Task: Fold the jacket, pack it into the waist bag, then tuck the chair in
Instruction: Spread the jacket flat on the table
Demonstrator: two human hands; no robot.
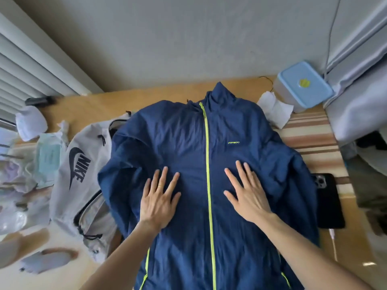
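Note:
A navy jacket (178, 139) with a neon-yellow zipper lies face up and zipped on the wooden table (88, 105), collar toward the wall, sleeves bunched at both sides. My left hand (160, 197) rests flat on the cloth left of the zipper, fingers spread. My right hand (248, 191) lies flat to the right of the zipper, fingers apart. A grey waist bag (77, 170) with a black logo sits left of the jacket, partly under its left sleeve. No chair is in view.
A light-blue lidded box (304, 85) and white tissues (274, 108) stand at the back right. A black phone (328, 197) with a white cable lies on a striped cloth at the right. Plastic bags and packets (46, 155) clutter the left side.

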